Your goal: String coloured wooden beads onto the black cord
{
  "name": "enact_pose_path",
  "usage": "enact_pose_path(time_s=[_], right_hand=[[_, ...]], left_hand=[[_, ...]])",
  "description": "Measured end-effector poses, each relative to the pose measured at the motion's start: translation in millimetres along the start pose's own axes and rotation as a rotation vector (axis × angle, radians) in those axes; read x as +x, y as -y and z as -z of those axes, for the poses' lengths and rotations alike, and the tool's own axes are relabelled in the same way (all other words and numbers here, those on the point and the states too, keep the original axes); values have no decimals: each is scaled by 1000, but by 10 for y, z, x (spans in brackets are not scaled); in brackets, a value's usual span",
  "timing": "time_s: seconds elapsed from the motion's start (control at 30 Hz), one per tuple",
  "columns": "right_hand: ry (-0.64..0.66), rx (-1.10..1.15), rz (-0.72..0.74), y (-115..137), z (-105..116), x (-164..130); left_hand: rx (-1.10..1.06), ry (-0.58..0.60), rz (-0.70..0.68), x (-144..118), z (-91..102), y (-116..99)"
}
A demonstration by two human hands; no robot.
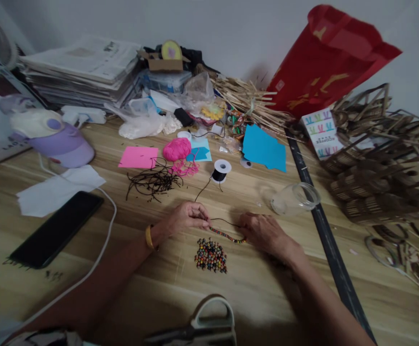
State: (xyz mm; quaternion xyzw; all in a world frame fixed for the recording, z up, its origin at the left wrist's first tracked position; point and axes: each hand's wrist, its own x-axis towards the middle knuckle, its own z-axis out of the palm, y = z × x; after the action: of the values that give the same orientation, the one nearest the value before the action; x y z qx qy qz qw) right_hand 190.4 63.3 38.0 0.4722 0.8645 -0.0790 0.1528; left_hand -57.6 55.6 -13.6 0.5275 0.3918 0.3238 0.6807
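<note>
My left hand point(186, 216) pinches one end of a black cord strung with small multicoloured beads point(226, 235). My right hand point(263, 232) holds the other end of the beaded strand, low over the wooden table point(151, 288). A pile of loose coloured beads point(211, 255) lies just in front of both hands. The cord runs back to a spool of black thread point(220, 171) behind my left hand. A gold bangle point(148, 237) sits on my left wrist.
A clear glass jar point(295, 199) lies on its side at the right. Cut black cord pieces point(154, 181), pink yarn point(177, 149), pink paper point(138, 157) and blue paper point(264, 149) lie behind. A black phone point(57, 229) rests at left, scissors point(205, 324) at the near edge.
</note>
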Motion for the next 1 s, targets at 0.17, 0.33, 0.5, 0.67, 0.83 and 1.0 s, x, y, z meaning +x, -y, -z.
enact_pose_path(time_s=[0.17, 0.33, 0.5, 0.67, 0.83, 1.0], right_hand=[[-72, 58, 68, 76, -7, 36], [-353, 383, 279, 173, -118, 158], [-509, 647, 390, 298, -269, 250], [-540, 703, 393, 371, -388, 283], [-497, 653, 314, 357, -393, 254], [-431, 394, 227, 358, -340, 193]], left_hand=[[84, -16, -18, 8, -14, 33], [233, -67, -227, 1, -72, 42], [403, -125, -348, -12, -131, 38], [478, -155, -326, 4, -164, 81], [454, -206, -219, 13, -158, 107], [376, -261, -187, 28, -119, 112]])
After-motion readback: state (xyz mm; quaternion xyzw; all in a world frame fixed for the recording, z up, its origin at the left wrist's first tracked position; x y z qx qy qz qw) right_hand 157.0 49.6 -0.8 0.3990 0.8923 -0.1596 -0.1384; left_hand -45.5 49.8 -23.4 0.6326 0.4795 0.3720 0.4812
